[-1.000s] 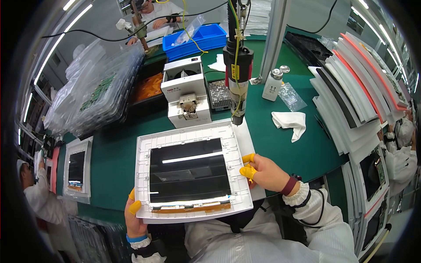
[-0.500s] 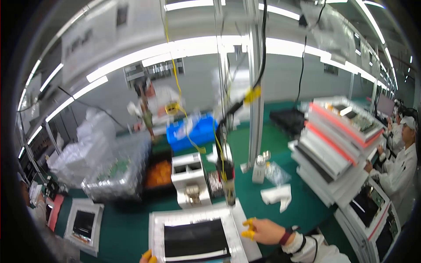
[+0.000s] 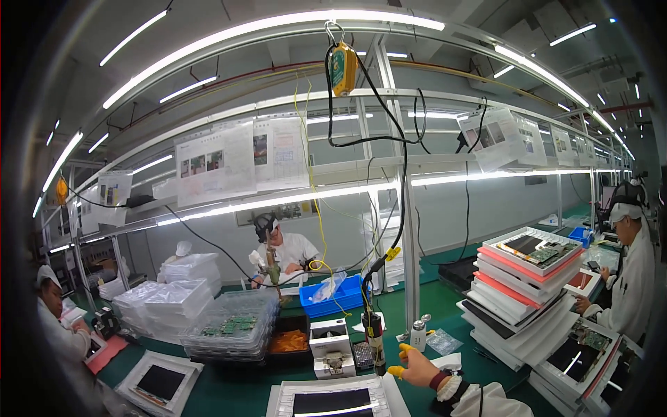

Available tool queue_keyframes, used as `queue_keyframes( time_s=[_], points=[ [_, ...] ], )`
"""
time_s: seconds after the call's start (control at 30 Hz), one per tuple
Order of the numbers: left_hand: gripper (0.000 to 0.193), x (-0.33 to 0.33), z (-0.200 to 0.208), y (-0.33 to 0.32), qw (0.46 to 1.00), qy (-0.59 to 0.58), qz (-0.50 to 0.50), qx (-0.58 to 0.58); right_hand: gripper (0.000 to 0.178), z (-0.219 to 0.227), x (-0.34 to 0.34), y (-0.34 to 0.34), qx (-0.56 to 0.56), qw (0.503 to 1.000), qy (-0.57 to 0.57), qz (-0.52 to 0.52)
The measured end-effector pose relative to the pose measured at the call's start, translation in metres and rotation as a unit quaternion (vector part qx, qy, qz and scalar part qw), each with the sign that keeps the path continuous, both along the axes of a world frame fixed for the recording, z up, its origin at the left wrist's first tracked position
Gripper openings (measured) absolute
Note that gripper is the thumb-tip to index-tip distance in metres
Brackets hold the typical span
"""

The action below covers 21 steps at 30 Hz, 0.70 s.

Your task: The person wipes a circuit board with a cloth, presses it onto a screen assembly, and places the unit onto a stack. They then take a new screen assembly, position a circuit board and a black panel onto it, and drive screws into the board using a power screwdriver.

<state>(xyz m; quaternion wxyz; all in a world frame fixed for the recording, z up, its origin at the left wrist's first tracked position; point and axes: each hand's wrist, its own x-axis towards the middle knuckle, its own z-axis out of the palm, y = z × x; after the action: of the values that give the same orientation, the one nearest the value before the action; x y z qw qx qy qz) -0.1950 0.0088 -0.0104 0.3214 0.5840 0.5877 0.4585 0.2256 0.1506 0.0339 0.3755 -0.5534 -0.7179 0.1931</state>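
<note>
The right hand [image 3: 419, 370], in yellow finger cots [image 3: 396, 372], reaches with thumb and forefinger parted and nothing visible between them, just beside the hanging electric screwdriver [image 3: 376, 339], while the left hand is out of view and its grip cannot be told. Left of and below that hand, the white bezel frame [image 3: 283, 399] with its dark display panel [image 3: 326, 403] lies on the green workbench [image 3: 240, 386], cut off by the lower edge. Beyond stand a white screw feeder [image 3: 332, 345], a white bottle [image 3: 418, 338] and a blue bin [image 3: 332, 306].
</note>
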Motion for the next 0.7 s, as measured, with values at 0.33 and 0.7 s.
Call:
queue_keyframes(
  time_s=[0.33, 0.7],
  points=[
    [0.041, 0.067, 0.143, -0.094, 0.989, 0.029, -0.043, 0.136, 0.109, 0.019, -0.026, 0.040, 0.093, 0.995, 0.013, -0.033],
    [0.036, 0.120, 0.314, -0.091, 0.928, 0.281, -0.112, 0.216, 0.047, 0.019, -0.036, 0.053, 0.005, 0.960, 0.234, 0.151]
  ],
)
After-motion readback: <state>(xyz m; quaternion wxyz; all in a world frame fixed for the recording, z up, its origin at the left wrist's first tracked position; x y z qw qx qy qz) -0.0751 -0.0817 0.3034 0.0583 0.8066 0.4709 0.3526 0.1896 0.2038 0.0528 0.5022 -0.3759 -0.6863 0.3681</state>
